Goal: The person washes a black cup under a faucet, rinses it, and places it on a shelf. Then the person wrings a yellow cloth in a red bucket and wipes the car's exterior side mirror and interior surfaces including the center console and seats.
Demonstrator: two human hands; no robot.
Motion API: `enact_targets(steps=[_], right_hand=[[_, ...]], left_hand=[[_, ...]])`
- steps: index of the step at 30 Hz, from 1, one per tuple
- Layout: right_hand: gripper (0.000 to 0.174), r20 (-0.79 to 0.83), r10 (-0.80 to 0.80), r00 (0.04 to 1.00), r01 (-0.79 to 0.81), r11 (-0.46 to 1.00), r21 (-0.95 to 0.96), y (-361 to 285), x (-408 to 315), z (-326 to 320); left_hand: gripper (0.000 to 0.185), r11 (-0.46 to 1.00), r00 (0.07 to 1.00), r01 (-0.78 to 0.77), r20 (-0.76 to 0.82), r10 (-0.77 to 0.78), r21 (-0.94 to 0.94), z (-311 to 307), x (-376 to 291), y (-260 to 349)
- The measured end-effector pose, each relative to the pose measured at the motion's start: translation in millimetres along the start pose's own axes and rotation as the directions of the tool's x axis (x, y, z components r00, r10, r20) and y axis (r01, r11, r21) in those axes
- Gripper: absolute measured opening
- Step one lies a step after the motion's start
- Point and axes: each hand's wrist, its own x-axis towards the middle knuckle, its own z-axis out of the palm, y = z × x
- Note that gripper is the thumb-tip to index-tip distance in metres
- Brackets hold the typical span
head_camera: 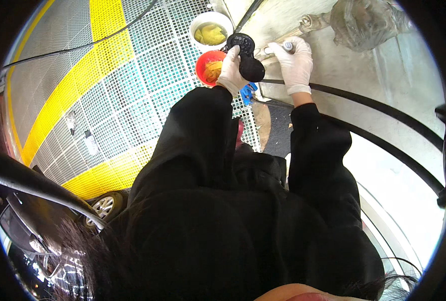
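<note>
My left hand (232,71), in a white glove, grips a black object with two round ends (252,69). Its upper end looks hollow and glossy, while the lower end is matte and rounded; what it is exactly I cannot tell. To the right, my right hand (295,62), also gloved in white, is closed around a small pale cylindrical handle (287,46). A pale part extends from that hand towards the black object, but whether they touch is unclear. Just left of my left hand stand a red bucket (199,67) with yellow-orange cloth and a white bucket (193,32) with yellow cloth in liquid.
Green-and-grey plastic floor grating (147,90) carries yellow bands (76,71). A black cable (95,46) crosses at upper left. Black hoses (381,105) curve along the pale wall (351,71), where a plastic-wrapped fixture (362,24) hangs. A car wheel (104,209) is at lower left.
</note>
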Motion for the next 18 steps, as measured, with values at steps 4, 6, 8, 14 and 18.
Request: enact_targets(steps=[4,6,8,14,18], right_hand=[[0.025,-0.149,-0.199,0.969,0.195,0.98,-0.042,-19,-30,13],[0.031,-0.069,-0.36,0.931,0.355,0.932,-0.075,-30,-52,24],[0.043,0.103,-0.381,0.919,0.379,0.924,0.043,-40,-63,40],[0.045,0.224,-0.405,0.887,0.436,0.893,-0.114,-57,-58,70],[0.042,0.22,-0.428,0.877,0.461,0.878,-0.13,-61,-55,65]], left_hand=[[0.057,0.995,0.994,-0.089,0.073,0.086,0.038,8,-32,29],[0.06,0.989,0.983,-0.135,0.13,0.126,0.062,14,-44,41],[0.058,0.989,0.979,-0.129,0.17,0.116,0.068,20,-53,48],[0.045,0.958,0.959,-0.284,0.021,0.284,0.042,44,-72,57],[0.047,0.957,0.956,-0.29,0.024,0.291,-0.023,57,-78,68]])
